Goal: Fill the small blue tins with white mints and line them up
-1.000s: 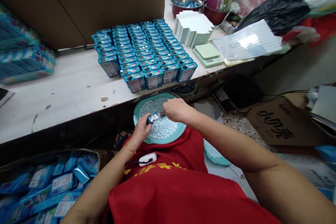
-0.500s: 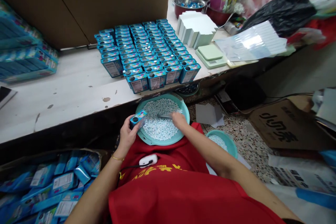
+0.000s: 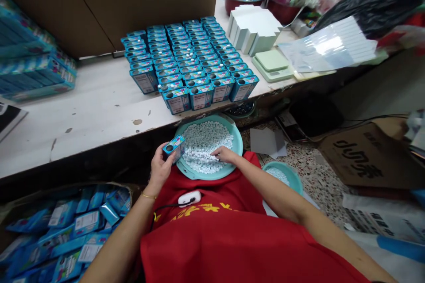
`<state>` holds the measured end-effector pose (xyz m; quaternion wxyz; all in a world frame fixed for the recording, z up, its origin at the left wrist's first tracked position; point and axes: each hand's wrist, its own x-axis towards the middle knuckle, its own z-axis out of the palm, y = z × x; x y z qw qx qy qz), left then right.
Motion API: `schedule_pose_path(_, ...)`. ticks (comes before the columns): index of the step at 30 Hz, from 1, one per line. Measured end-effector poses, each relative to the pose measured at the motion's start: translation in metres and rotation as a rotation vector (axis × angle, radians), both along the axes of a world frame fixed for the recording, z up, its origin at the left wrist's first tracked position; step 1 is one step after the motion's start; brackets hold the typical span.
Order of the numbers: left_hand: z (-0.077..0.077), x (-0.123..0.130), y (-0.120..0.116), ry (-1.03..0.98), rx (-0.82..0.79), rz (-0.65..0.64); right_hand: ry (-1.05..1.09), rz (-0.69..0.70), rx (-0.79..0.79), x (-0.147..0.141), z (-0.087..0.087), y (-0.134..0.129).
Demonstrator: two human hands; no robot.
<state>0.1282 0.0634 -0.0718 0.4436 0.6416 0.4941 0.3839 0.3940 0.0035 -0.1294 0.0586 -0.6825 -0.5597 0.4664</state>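
My left hand (image 3: 161,166) is closed round a small blue box (image 3: 174,146) with a dark round spot on its top, held tilted at the left rim of a turquoise basin (image 3: 236,135). The basin rests on my lap and is full of small white round pellets (image 3: 207,132). Over the basin's middle, my right hand (image 3: 225,154) is closed on the handle end of a scoop. White pellets are heaped on the scoop, so its metal is mostly hidden now.
Rows of blue boxes (image 3: 186,59) stand on the white table (image 3: 96,110). A pale green scale (image 3: 272,65) and stacked white card (image 3: 255,26) are to their right. A carton of blue packs (image 3: 66,230) lies lower left; a smaller turquoise bowl (image 3: 294,177) is at my right.
The scoop, bare and grey before, now carries heaped pellets. My right hand has shifted slightly down in the basin. The left hand keeps the box in about the same place.
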Motion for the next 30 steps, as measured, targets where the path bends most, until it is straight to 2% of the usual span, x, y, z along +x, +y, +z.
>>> schedule_pose_path(2,0.001,0.001,0.001,0.018,0.011,-0.007,0.072,-0.049,0.017,0.009,0.02,-0.003)
schedule_pose_path(5,0.002,0.008,0.0,0.073,0.044,-0.069,0.237,-0.152,0.045,0.022,0.062,-0.004)
schedule_pose_path(7,0.003,0.016,-0.001,0.129,0.088,-0.137,0.29,-0.157,0.056,0.025,0.092,0.0)
schedule_pose_path(8,0.003,0.021,-0.001,0.157,0.113,-0.169,0.268,-0.118,0.064,0.025,0.107,0.003)
schedule_pose_path(11,0.0,0.032,-0.002,0.22,0.186,-0.233,0.059,0.104,0.144,0.018,0.147,0.016)
schedule_pose_path(14,-0.004,0.038,-0.003,0.263,0.238,-0.27,-0.284,0.324,0.21,0.002,0.179,0.028)
schedule_pose_path(17,-0.007,0.04,-0.005,0.308,0.252,-0.292,-0.545,0.417,0.153,-0.02,0.203,0.037)
schedule_pose_path(21,-0.009,0.041,-0.007,0.329,0.247,-0.302,-0.627,0.462,0.15,-0.046,0.219,0.045)
schedule_pose_path(24,-0.009,0.042,-0.006,0.299,0.236,-0.293,-0.629,0.475,0.198,-0.049,0.222,0.044)
schedule_pose_path(27,-0.004,0.04,-0.004,0.25,0.201,-0.261,-0.617,0.443,0.208,-0.026,0.215,0.034)
schedule_pose_path(30,0.003,0.032,-0.003,0.215,0.145,-0.199,-0.537,0.381,0.206,0.012,0.188,0.022)
